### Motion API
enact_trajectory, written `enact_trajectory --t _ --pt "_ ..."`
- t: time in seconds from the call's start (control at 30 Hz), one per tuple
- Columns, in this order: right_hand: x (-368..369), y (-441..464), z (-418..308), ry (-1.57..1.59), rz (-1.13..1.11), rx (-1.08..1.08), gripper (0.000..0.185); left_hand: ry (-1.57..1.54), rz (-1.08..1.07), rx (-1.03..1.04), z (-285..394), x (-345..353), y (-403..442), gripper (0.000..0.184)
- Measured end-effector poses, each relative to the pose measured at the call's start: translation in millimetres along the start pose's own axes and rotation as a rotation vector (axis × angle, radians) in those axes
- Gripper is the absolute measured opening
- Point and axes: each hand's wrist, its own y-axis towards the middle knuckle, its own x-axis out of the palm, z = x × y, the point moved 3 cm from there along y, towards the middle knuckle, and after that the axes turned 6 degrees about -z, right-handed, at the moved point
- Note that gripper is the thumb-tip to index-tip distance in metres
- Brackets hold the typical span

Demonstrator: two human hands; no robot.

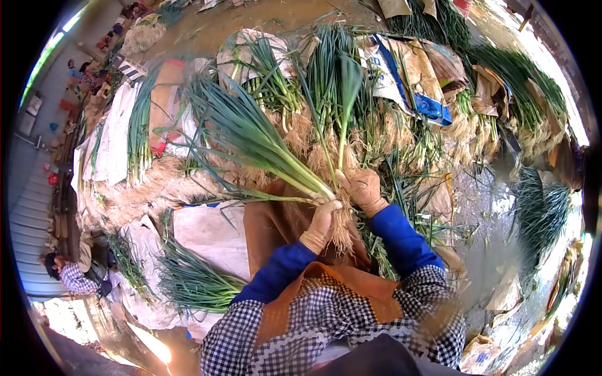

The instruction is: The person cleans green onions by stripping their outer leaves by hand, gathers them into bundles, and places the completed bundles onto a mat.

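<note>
My left hand [321,224] is closed round the white lower stalks of a bunch of green onions [269,145], just above their roots. The leaves fan out toward the upper left, and the pale roots [342,230] hang down beneath my hands. Close beside it, my right hand [364,190] pinches the base of a separate green onion [344,125], whose leaves point upward. Its fingertips are partly hidden. Both hands are over a brown apron [276,219] on my lap.
Rows of green onions [326,75] with tangled roots lie ahead, partly covered by sacks [414,72]. Another pile [197,279] rests on a pale sheet [210,229] at my left. More onions [540,213] lie on the wet floor at right. A person [72,276] sits at far left.
</note>
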Motion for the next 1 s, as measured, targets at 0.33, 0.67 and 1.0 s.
enact_trajectory --t 0.33,0.67,1.0 --pt "-27 -98 51 -0.118 -0.968 -0.203 0.020 -0.424 -0.389 -0.015 34 22 8 0.031" --pt "37 73 73 0.370 -0.244 0.298 0.037 -0.355 -0.869 0.004 111 72 -41 0.058" --pt "33 126 90 0.192 -0.652 0.336 0.045 -0.215 -0.527 0.170 104 23 -15 0.056"
